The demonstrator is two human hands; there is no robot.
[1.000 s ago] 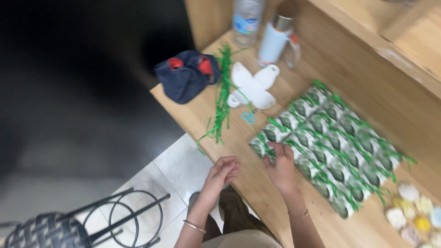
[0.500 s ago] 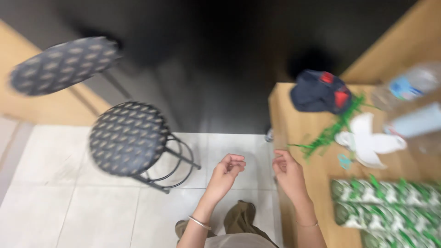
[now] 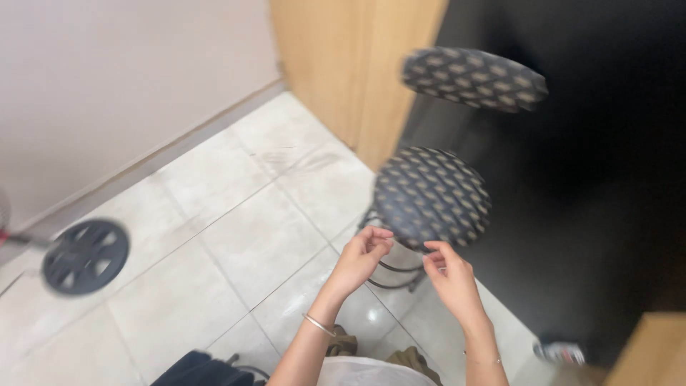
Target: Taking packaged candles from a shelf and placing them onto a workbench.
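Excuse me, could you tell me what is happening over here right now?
A person looks down at their own two hands, raised close together over a tiled floor. The left hand and right hand have fingertips pinched in, almost meeting; whether they hold anything is too blurred to tell. Just beyond them stands a round patterned stool, with a second one further off.

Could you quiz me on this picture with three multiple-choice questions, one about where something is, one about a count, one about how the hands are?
1. Where is the nearer stool? A on a table; B on the tiled floor, just beyond the hands; C against the pale wall.
2. How many patterned round seats show? A one; B two; C four.
3. How are the left hand and right hand? A wide apart; B raised close together, fingers curled; C flat on the floor.
Answers: B, it stands on tiles past the fingertips; B, a second seat is behind; B, the fingertips nearly meet.
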